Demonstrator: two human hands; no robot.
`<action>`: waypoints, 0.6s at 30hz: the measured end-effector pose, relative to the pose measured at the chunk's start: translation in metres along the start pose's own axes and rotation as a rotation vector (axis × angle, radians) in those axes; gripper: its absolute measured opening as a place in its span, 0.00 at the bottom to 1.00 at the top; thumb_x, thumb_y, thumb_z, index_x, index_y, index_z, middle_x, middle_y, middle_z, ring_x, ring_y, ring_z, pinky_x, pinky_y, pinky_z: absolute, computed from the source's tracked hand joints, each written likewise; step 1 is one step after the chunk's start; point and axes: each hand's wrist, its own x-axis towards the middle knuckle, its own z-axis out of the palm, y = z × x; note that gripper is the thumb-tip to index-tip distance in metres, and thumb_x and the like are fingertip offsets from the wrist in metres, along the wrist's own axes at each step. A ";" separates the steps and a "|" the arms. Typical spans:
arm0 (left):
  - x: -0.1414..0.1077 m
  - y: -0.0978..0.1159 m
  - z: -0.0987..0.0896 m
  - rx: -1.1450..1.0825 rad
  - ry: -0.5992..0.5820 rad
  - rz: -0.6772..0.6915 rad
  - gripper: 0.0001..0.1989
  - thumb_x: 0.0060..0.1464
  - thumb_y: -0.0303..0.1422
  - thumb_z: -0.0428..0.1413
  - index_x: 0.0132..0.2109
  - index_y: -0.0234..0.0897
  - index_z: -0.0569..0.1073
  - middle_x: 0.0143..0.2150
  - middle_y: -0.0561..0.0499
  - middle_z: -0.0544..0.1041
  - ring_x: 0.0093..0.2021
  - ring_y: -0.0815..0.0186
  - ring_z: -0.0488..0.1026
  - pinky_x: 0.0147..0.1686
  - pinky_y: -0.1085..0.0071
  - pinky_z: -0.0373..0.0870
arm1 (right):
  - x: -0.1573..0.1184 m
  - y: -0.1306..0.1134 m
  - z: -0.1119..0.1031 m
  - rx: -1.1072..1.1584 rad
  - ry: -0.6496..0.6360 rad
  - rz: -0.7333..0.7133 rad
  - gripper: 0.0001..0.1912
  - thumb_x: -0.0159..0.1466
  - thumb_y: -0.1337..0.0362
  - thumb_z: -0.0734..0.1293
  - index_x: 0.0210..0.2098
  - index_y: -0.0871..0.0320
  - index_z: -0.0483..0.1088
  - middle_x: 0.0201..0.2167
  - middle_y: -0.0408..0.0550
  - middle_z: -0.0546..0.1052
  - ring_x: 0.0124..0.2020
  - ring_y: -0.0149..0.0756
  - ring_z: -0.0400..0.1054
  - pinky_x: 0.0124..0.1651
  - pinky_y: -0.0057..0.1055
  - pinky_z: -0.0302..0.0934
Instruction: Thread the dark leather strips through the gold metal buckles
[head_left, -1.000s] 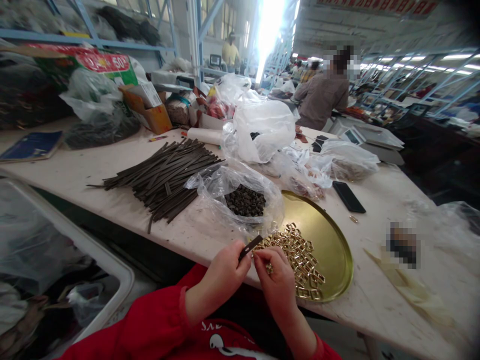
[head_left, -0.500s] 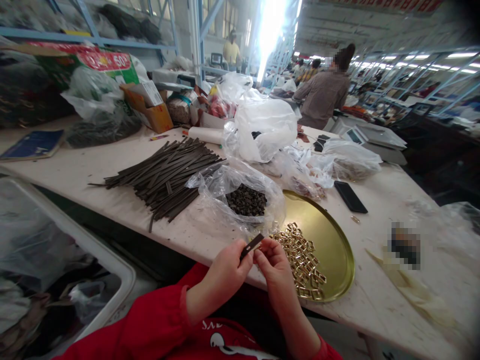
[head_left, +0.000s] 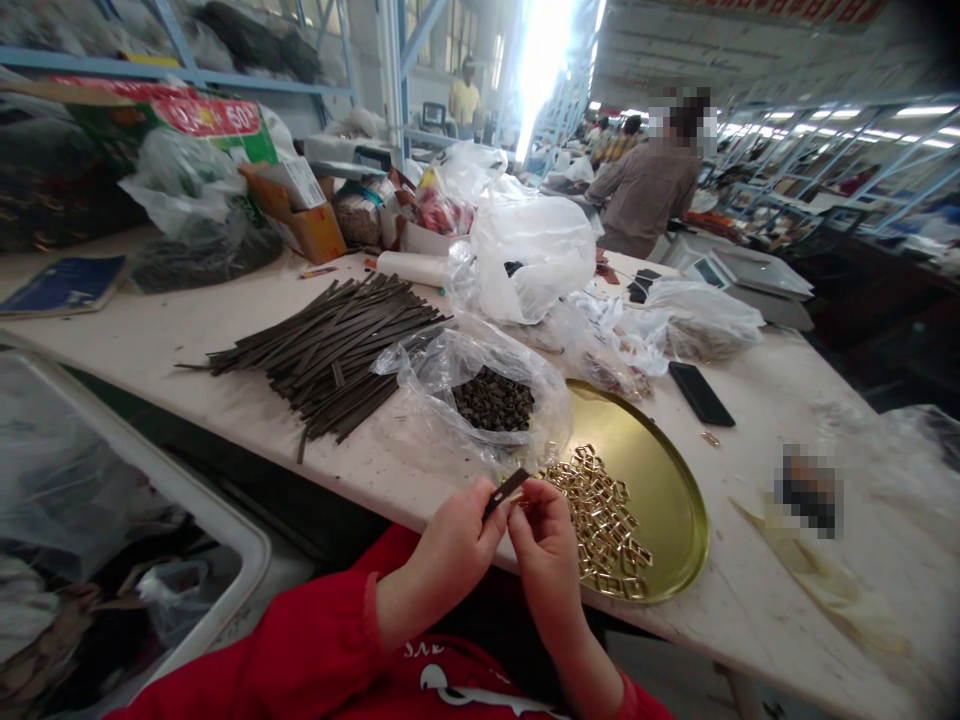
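Note:
My left hand [head_left: 459, 535] pinches a dark brown strap [head_left: 505, 492] with a slot near its end. Close against it, my right hand [head_left: 546, 530] has its fingertips closed round a small gold buckle [head_left: 517, 500], mostly hidden by the fingers. Beside my right hand lies a pile of gold rectangular buckles [head_left: 604, 525] on a round gold tray [head_left: 675, 500]. Just beyond my hands, an open clear plastic bag [head_left: 420, 375] holds small dark loops [head_left: 495, 400]. Many long dark straps [head_left: 337, 350] are heaped to the left of the bag.
A black phone [head_left: 701, 394] and a single gold buckle [head_left: 710, 438] lie right of the tray. White plastic bags [head_left: 532, 250] crowd the table's back. A white-rimmed bin [head_left: 255, 560] stands at the lower left. One person [head_left: 645, 185] has their back turned beyond the table.
My right hand has shifted slightly left and its fingers have moved at the strap. A little gold now shows at the fingertips. The strap stays in my left hand.

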 end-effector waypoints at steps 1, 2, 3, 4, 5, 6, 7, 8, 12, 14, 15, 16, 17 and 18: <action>0.000 0.000 0.000 0.001 0.007 -0.001 0.09 0.59 0.35 0.44 0.34 0.36 0.64 0.30 0.50 0.71 0.30 0.66 0.67 0.29 0.72 0.59 | 0.001 -0.001 0.000 0.026 -0.005 0.020 0.12 0.56 0.62 0.66 0.39 0.55 0.64 0.32 0.43 0.70 0.32 0.32 0.66 0.37 0.31 0.63; 0.001 0.000 -0.001 0.003 0.017 -0.004 0.09 0.59 0.35 0.44 0.33 0.36 0.64 0.30 0.50 0.71 0.30 0.66 0.67 0.28 0.72 0.59 | 0.002 -0.003 0.000 0.059 -0.010 0.044 0.12 0.55 0.62 0.66 0.38 0.55 0.64 0.31 0.42 0.70 0.32 0.32 0.66 0.37 0.31 0.63; 0.001 -0.001 -0.001 0.003 0.027 -0.008 0.09 0.59 0.34 0.44 0.33 0.36 0.64 0.29 0.51 0.71 0.29 0.66 0.67 0.28 0.72 0.59 | 0.002 -0.004 -0.001 0.093 -0.017 0.070 0.11 0.55 0.61 0.67 0.37 0.55 0.64 0.30 0.42 0.70 0.31 0.31 0.66 0.36 0.30 0.63; 0.001 -0.001 -0.001 -0.004 0.033 -0.011 0.09 0.59 0.34 0.44 0.32 0.36 0.64 0.29 0.51 0.71 0.29 0.66 0.66 0.28 0.72 0.59 | 0.003 -0.004 -0.002 0.123 -0.027 0.093 0.11 0.55 0.60 0.67 0.36 0.55 0.64 0.29 0.41 0.70 0.31 0.31 0.66 0.35 0.30 0.63; 0.002 -0.001 0.000 -0.018 0.036 -0.015 0.10 0.58 0.35 0.44 0.32 0.36 0.64 0.29 0.51 0.70 0.29 0.66 0.66 0.28 0.72 0.59 | 0.004 -0.005 -0.002 0.147 -0.038 0.115 0.10 0.55 0.60 0.68 0.34 0.55 0.64 0.28 0.41 0.69 0.30 0.30 0.66 0.35 0.29 0.63; 0.002 -0.001 0.000 -0.039 0.034 -0.020 0.10 0.58 0.35 0.44 0.32 0.36 0.64 0.29 0.51 0.70 0.29 0.66 0.66 0.29 0.72 0.59 | 0.004 -0.004 -0.003 0.166 -0.051 0.136 0.10 0.55 0.59 0.68 0.33 0.56 0.64 0.27 0.40 0.69 0.29 0.30 0.66 0.35 0.29 0.63; 0.002 -0.001 0.000 -0.062 0.030 -0.026 0.10 0.58 0.35 0.44 0.32 0.36 0.64 0.29 0.51 0.70 0.29 0.66 0.67 0.29 0.72 0.60 | 0.005 -0.004 -0.004 0.179 -0.062 0.154 0.10 0.55 0.59 0.68 0.32 0.56 0.64 0.27 0.40 0.69 0.29 0.30 0.65 0.35 0.29 0.63; 0.002 0.000 -0.001 -0.082 0.025 -0.033 0.10 0.58 0.35 0.44 0.32 0.36 0.64 0.29 0.51 0.71 0.30 0.67 0.67 0.29 0.72 0.60 | 0.005 -0.003 -0.005 0.187 -0.069 0.168 0.10 0.55 0.59 0.68 0.32 0.56 0.64 0.26 0.40 0.70 0.28 0.30 0.65 0.34 0.29 0.63; 0.008 0.005 -0.010 -0.135 -0.059 -0.029 0.11 0.58 0.37 0.45 0.32 0.35 0.65 0.29 0.52 0.70 0.30 0.67 0.66 0.30 0.73 0.61 | 0.011 -0.004 -0.009 0.247 -0.074 0.210 0.11 0.53 0.59 0.70 0.30 0.57 0.66 0.24 0.39 0.70 0.26 0.29 0.65 0.32 0.28 0.62; 0.012 0.009 -0.021 -0.146 -0.116 0.009 0.12 0.58 0.38 0.44 0.33 0.35 0.65 0.29 0.52 0.70 0.30 0.68 0.66 0.31 0.73 0.61 | 0.015 -0.008 -0.013 0.323 -0.055 0.256 0.12 0.52 0.60 0.71 0.32 0.56 0.66 0.25 0.39 0.71 0.26 0.28 0.65 0.32 0.27 0.63; 0.014 0.011 -0.027 -0.134 -0.133 0.027 0.12 0.58 0.38 0.44 0.33 0.36 0.66 0.29 0.53 0.70 0.30 0.68 0.66 0.31 0.73 0.61 | 0.017 -0.012 -0.015 0.370 -0.044 0.283 0.12 0.51 0.60 0.72 0.33 0.56 0.67 0.25 0.38 0.71 0.26 0.27 0.66 0.31 0.26 0.63; 0.015 0.013 -0.034 -0.105 -0.146 0.042 0.12 0.59 0.37 0.43 0.33 0.36 0.66 0.29 0.54 0.70 0.30 0.68 0.66 0.31 0.73 0.60 | 0.019 -0.015 -0.017 0.417 -0.036 0.310 0.13 0.51 0.61 0.72 0.34 0.55 0.67 0.26 0.38 0.72 0.25 0.26 0.66 0.31 0.25 0.63; 0.016 0.015 -0.041 -0.063 -0.161 0.050 0.12 0.59 0.36 0.42 0.32 0.36 0.66 0.28 0.54 0.70 0.29 0.69 0.66 0.31 0.74 0.60 | 0.020 -0.019 -0.019 0.459 -0.035 0.335 0.12 0.51 0.62 0.72 0.34 0.54 0.68 0.27 0.37 0.72 0.25 0.25 0.66 0.31 0.24 0.63; 0.016 0.016 -0.046 -0.014 -0.179 0.053 0.13 0.58 0.34 0.42 0.31 0.36 0.66 0.27 0.55 0.69 0.28 0.69 0.65 0.29 0.74 0.59 | 0.020 -0.023 -0.021 0.494 -0.040 0.360 0.12 0.50 0.63 0.72 0.33 0.54 0.69 0.27 0.37 0.73 0.25 0.25 0.66 0.30 0.23 0.64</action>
